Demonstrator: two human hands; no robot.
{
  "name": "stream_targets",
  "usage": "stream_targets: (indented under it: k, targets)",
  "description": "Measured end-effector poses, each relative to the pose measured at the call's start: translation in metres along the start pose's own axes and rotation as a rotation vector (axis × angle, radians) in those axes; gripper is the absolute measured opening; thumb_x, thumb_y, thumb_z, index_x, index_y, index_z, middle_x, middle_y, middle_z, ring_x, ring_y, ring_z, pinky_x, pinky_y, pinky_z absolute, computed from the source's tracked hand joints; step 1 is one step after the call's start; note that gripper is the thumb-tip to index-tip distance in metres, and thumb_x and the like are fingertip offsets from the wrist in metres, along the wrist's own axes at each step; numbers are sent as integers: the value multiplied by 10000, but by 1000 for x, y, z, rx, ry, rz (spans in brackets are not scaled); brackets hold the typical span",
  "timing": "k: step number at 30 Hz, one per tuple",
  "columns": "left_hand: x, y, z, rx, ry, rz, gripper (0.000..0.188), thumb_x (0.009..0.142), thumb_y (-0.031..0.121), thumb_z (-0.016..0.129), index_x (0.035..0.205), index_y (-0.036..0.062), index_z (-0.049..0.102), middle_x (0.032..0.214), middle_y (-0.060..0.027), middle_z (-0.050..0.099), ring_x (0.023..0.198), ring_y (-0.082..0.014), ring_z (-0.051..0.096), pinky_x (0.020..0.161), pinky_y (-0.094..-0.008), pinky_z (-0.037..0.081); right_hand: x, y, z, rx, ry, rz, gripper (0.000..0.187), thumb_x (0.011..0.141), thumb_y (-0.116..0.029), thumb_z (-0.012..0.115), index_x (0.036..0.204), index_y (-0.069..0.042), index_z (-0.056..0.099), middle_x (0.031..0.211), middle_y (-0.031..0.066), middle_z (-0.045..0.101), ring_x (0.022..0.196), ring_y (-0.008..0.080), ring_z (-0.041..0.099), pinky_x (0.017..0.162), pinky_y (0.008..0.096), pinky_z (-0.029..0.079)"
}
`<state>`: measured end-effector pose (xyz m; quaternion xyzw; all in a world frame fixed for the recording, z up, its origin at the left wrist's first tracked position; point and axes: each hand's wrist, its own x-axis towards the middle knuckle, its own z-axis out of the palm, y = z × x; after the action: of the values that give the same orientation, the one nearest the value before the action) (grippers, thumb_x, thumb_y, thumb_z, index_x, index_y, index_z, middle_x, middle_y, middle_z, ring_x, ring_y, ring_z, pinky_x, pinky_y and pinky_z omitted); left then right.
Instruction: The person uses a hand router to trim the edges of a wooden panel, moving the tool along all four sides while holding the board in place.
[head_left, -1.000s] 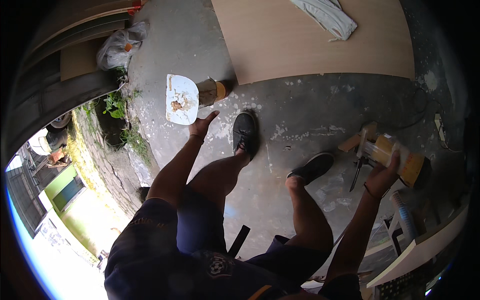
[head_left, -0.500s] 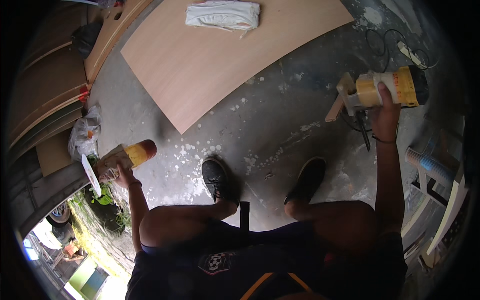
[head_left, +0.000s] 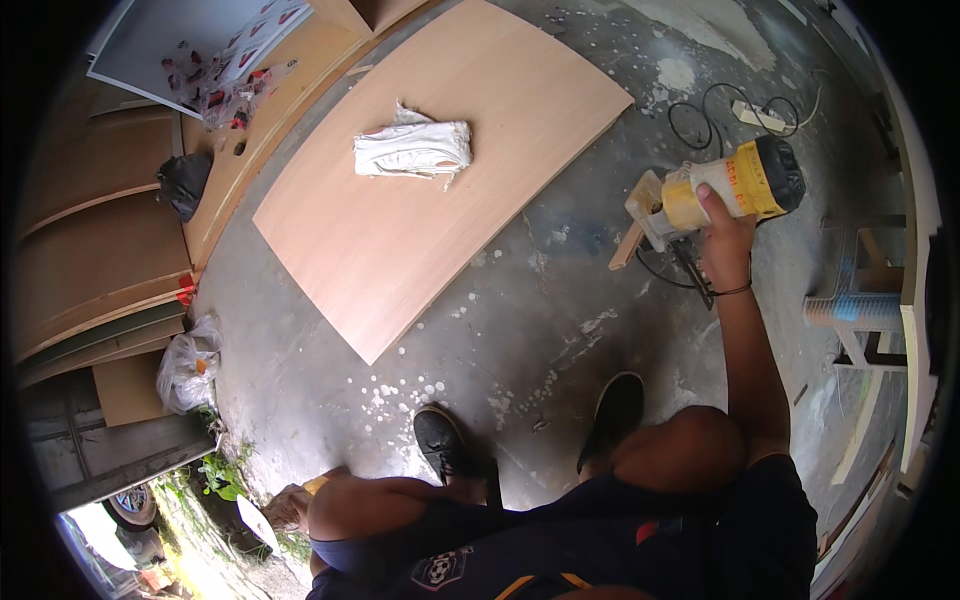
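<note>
At the right, my right hand [head_left: 727,235] is wrapped round a yellow trim router [head_left: 715,190] with a black end cap and pale tape on its body. The router lies sideways, its base plate [head_left: 648,208] to the left. A small wooden strip [head_left: 627,245] sits by that plate. Low at the left, a tape-wrapped yellow tool with a white round plate [head_left: 258,522] shows beside my left knee. My left hand is on this tool, mostly hidden behind the knee. A large wooden panel [head_left: 340,250] lies on the floor ahead, bearing a folded white cloth [head_left: 412,150].
A black cord [head_left: 690,118] loops near a white power strip [head_left: 757,116]. Stacked boards [head_left: 110,250] and a clear plastic bag [head_left: 188,368] line the left. A plastic stool [head_left: 855,310] stands at the right. My black shoes [head_left: 440,440] rest on the paint-spotted concrete floor.
The view has shifted, so the panel and cloth sit lower in it. My right hand still holds the router, now further left in view. My left hand has gone behind the knee.
</note>
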<state>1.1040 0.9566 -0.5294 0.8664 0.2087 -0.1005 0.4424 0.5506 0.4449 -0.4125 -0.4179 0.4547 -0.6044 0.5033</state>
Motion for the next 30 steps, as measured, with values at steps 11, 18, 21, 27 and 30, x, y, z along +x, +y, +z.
stream_targets:
  k: [11, 18, 21, 27, 30]
  targets:
    - [-77, -21, 21, 193, -163, -188, 724, 728, 426, 807, 1244, 9, 516, 1119, -153, 600, 976, -280, 598, 824, -425, 506, 16, 4, -15, -24, 126, -29, 574, 799, -89, 738, 1286, 40, 464, 1160, 108, 596, 1043, 203, 589, 914, 322, 458]
    - [-122, 72, 124, 674, -558, 805, 517, 826, 382, 727, 1132, 4, 551, 1084, -150, 605, 975, -263, 583, 835, -367, 470, 28, 13, -35, -88, 73, -6, 607, 840, -141, 701, 1353, -1, 407, 1282, 123, 531, 1162, 245, 547, 970, 392, 461]
    - [-171, 114, 133, 345, -850, 540, 363, 918, 311, 637, 1081, -5, 561, 915, -103, 649, 838, -187, 627, 760, -307, 488, 26, 10, -37, -113, 61, -105, 588, 855, -164, 681, 1351, -2, 411, 1290, 128, 525, 1170, 254, 543, 984, 401, 451]
    - [-94, -64, 7, 1164, -697, -165, 362, 971, 326, 531, 1140, 9, 570, 957, -89, 670, 839, -186, 671, 788, -303, 510, 28, 9, -48, -127, 12, -36, 572, 879, -213, 655, 1346, 8, 411, 1295, 134, 519, 1181, 260, 539, 997, 404, 442]
    - [-106, -90, -16, 1051, -642, -219, 356, 960, 328, 537, 1117, 12, 586, 945, -89, 677, 832, -194, 674, 788, -309, 513, 41, 21, -59, -278, -60, -98, 576, 879, -215, 657, 1348, 8, 408, 1304, 127, 514, 1185, 262, 536, 998, 404, 443]
